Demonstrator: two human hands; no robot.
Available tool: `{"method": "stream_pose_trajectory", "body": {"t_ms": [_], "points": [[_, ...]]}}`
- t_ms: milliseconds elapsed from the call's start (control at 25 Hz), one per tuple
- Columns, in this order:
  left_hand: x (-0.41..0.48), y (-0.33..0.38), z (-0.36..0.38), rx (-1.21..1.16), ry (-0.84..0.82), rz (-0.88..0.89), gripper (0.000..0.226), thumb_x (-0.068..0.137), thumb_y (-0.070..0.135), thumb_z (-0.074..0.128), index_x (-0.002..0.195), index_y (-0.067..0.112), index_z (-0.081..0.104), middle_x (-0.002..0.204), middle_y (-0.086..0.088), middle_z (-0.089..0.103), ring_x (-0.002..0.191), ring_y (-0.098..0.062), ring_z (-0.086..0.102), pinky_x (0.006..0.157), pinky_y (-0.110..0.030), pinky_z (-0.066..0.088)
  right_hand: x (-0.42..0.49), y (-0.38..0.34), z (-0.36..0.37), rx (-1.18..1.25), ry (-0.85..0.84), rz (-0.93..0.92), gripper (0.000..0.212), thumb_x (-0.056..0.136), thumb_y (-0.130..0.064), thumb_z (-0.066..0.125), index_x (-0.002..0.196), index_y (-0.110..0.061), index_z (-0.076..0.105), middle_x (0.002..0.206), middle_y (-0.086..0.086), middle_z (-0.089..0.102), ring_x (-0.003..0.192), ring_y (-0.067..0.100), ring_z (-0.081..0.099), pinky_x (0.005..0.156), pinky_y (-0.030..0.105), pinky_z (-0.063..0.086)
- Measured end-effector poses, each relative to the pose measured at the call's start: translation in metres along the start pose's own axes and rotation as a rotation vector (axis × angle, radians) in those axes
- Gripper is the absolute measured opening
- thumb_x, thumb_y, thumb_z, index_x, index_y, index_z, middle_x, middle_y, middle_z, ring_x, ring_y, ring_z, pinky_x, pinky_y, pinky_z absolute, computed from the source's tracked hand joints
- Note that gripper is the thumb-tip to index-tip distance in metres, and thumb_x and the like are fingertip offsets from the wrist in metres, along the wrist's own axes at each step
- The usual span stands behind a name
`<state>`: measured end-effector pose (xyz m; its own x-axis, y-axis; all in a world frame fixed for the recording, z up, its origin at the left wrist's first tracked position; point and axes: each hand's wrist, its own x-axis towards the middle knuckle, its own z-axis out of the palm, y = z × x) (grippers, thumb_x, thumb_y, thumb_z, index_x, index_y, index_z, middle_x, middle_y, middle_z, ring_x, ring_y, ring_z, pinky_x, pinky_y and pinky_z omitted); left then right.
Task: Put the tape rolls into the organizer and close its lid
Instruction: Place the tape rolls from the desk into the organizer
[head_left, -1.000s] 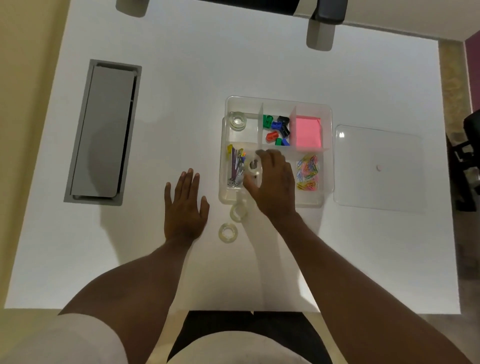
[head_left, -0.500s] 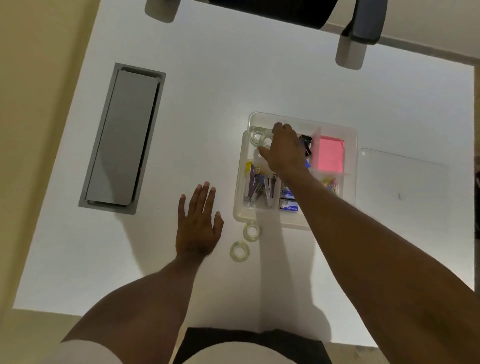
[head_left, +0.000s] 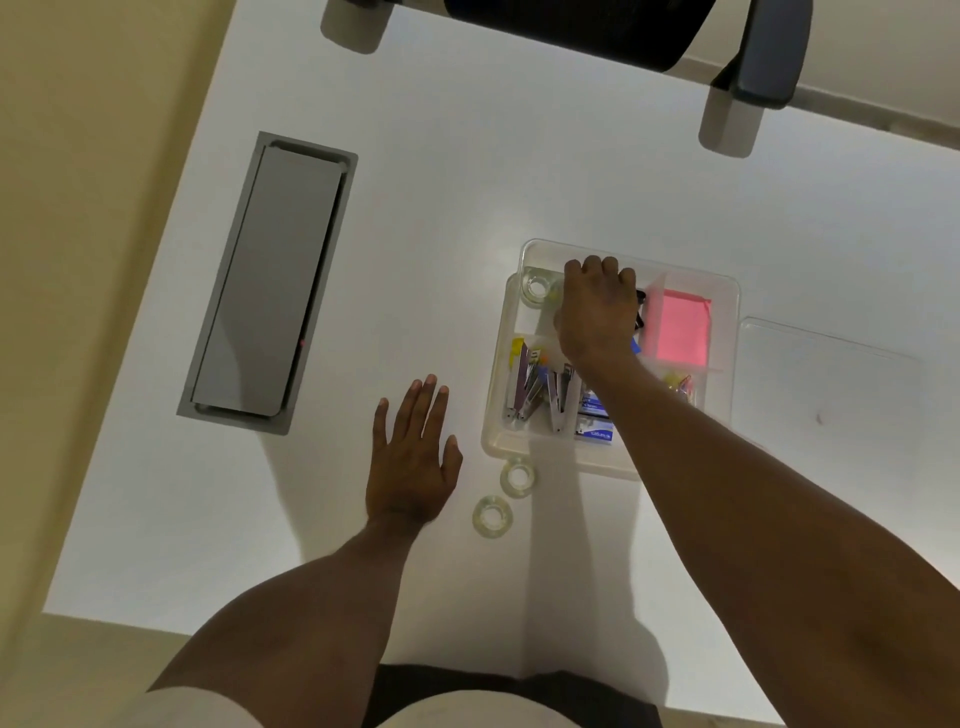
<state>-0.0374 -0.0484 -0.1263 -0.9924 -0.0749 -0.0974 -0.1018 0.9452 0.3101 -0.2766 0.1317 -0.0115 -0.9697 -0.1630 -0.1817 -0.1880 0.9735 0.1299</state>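
The right hand reaches into the upper left part of the clear organizer, its fingers bent down near the far wall. One tape roll lies in the upper left compartment, just left of those fingers. Whether they touch it, or grip another roll beneath the palm, cannot be told, since the hand covers that spot. Two more tape rolls lie on the white surface just below the organizer's lower left corner, close together. To their left the left hand rests flat, fingers straight and spread. The clear lid lies on the surface at the organizer's right side. A second ago the right hand held a roll over the lower compartment with the staplers; it has since travelled up the frame to the top compartments, and that roll is probably under it now. The left hand, the two loose rolls and the lid have kept their places.
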Motion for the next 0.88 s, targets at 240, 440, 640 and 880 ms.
{"method": "stream_pose_trajectory", "body": {"t_ms": [240, 440, 640, 880], "points": [[0.002, -0.001, -0.001, -0.001, 0.004, 0.006, 0.068, 0.107, 0.049, 0.022, 0.17, 0.026, 0.012, 0.179, 0.003, 0.009, 0.166, -0.016, 0.007, 0.134, -0.056, 0.012, -0.033, -0.006, -0.001, 0.123, 0.131, -0.011, 0.019, 0.086, -0.014, 0.06, 0.105, -0.011, 0.064, 0.101, 0.009, 0.065, 0.099, 0.029, 0.058, 0.088, 0.04, 0.042], [0.004, 0.001, -0.002, 0.013, 0.012, 0.008, 0.068, 0.107, 0.05, 0.022, 0.169, 0.026, 0.011, 0.179, 0.002, 0.011, 0.166, -0.017, 0.008, 0.134, -0.056, 0.011, -0.073, -0.011, 0.01, 0.234, 0.266, -0.021, 0.012, 0.093, -0.021, 0.061, 0.102, -0.014, 0.066, 0.097, 0.006, 0.065, 0.093, 0.026, 0.058, 0.085, 0.039, 0.045], [0.002, 0.0, -0.002, 0.035, 0.016, 0.006, 0.067, 0.107, 0.051, 0.023, 0.169, 0.026, 0.013, 0.178, 0.001, 0.012, 0.166, -0.018, 0.009, 0.133, -0.056, 0.012, -0.138, -0.02, 0.027, 0.343, 0.335, -0.01, 0.009, 0.093, -0.023, 0.063, 0.096, -0.015, 0.066, 0.089, 0.003, 0.065, 0.085, 0.022, 0.057, 0.078, 0.035, 0.044], [0.003, 0.002, -0.003, 0.035, 0.02, 0.004, 0.067, 0.107, 0.051, 0.025, 0.168, 0.026, 0.014, 0.178, 0.001, 0.014, 0.166, -0.019, 0.011, 0.133, -0.056, 0.012, -0.224, -0.022, 0.064, 0.412, 0.209, -0.044, 0.011, 0.091, -0.025, 0.064, 0.097, -0.017, 0.065, 0.092, 0.002, 0.065, 0.087, 0.021, 0.058, 0.079, 0.034, 0.047]]}}
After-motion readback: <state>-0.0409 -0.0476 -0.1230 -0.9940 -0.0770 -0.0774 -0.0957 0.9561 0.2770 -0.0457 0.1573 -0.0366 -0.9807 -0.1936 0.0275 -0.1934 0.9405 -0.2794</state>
